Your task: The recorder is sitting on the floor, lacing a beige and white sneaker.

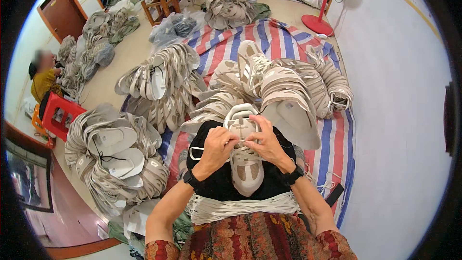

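Note:
A beige and white sneaker upper (248,175) rests on the black cloth (209,190) over my lap, its toe toward me. My left hand (219,145) is closed in a pinch at the lacing area, on a white shoelace (196,154) that loops out beside it. From the other side my right hand (264,139) pinches at the same lace, its fingertips almost meeting the left ones. Just which strand each hand grips is too small to tell. A bundle of white laces (240,208) lies across my lap, nearest my body.
Stacked shoe uppers (288,94) and a finished-looking sneaker (250,60) lie ahead on a striped tarp (327,139). Tied stacks (115,151) stand at left, near a red stool (61,114). A person (44,82) sits far left. A white wall (394,115) rises at right.

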